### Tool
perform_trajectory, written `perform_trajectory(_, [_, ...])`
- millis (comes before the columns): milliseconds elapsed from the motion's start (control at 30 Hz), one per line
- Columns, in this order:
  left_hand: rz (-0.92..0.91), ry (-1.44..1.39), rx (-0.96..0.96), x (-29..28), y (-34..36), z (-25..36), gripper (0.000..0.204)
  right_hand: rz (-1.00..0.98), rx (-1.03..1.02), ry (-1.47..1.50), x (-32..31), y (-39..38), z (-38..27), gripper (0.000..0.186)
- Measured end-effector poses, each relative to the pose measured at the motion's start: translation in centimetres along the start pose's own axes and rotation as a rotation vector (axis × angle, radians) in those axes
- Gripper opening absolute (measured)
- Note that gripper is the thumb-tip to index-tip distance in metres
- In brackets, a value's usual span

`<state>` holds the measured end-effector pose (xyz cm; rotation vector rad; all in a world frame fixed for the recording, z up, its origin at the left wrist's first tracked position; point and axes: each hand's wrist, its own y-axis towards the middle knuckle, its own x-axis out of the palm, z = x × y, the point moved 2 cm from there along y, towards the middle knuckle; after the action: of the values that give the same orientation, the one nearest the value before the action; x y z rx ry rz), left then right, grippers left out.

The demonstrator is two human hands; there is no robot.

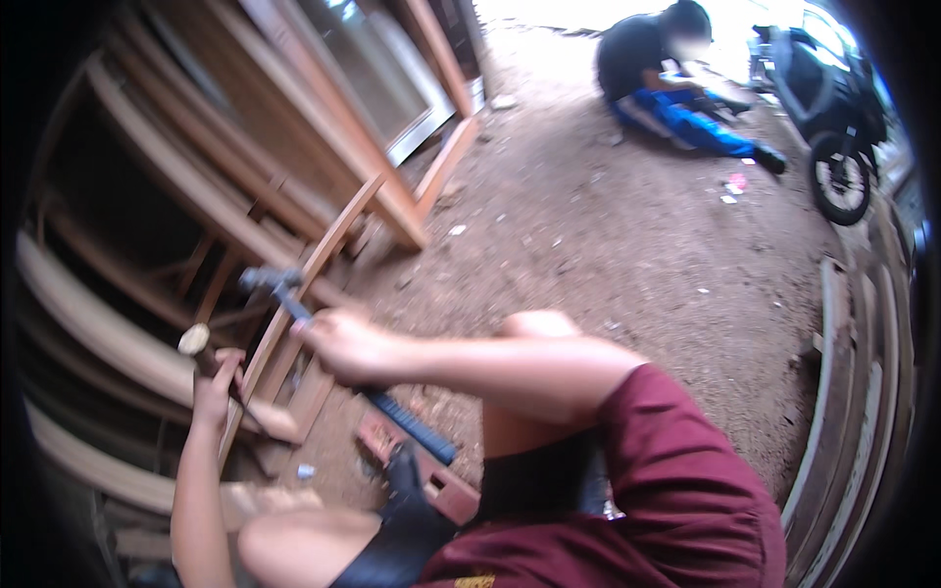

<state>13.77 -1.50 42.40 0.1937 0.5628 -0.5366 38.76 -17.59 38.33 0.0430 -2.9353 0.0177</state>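
Note:
My left hand is closed around a chisel with a pale, round-ended handle. Its thin, dark shank slants down beside a narrow wooden frame; I cannot make out where the tip rests. In my right hand is a hammer, gripped along its shaft. The hammer's grey metal head is slightly blurred and sits above and right of the chisel's handle end, apart from it. Its blue ribbed grip sticks out behind my fist. A reddish wooden piece with cut slots lies by my dark-clad lower leg.
Large wooden frames and curved-looking timbers stand at the left. Ahead on the dirt floor, another person sits bent forward. A motorcycle stands at the far right. Long boards line the right edge.

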Motion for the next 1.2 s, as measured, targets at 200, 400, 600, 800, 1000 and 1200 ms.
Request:
perform_trajectory(200, [-0.118,-0.483,-0.168,8.5,-3.6,3.2,0.042,-0.078,-0.175,0.009,3.8,-0.4,1.8,0.039])
perform_trajectory(400, [0.031,-0.721,-0.032,11.2,-3.8,-2.2,0.035,-0.010,-0.291,-0.839,5.5,1.1,5.6,0.037])
perform_trajectory(600, [0.044,-0.667,-0.039,8.4,-3.4,-3.9,0.032,0.056,-0.307,-0.875,8.8,4.1,6.6,0.041])
perform_trajectory(800, [0.312,-0.590,0.128,2.2,-3.4,-6.0,0.019,-0.155,-0.081,-0.657,8.4,7.1,11.3,0.050])
perform_trajectory(1000, [0.554,-0.757,-0.114,-4.5,-3.5,-6.2,0.021,-1.182,0.010,-1.626,12.9,5.2,29.8,0.047])
perform_trajectory(1200, [0.585,-0.899,0.039,-7.9,-7.5,-3.7,0.017,-1.417,-0.564,-1.538,18.1,3.3,38.9,0.060])
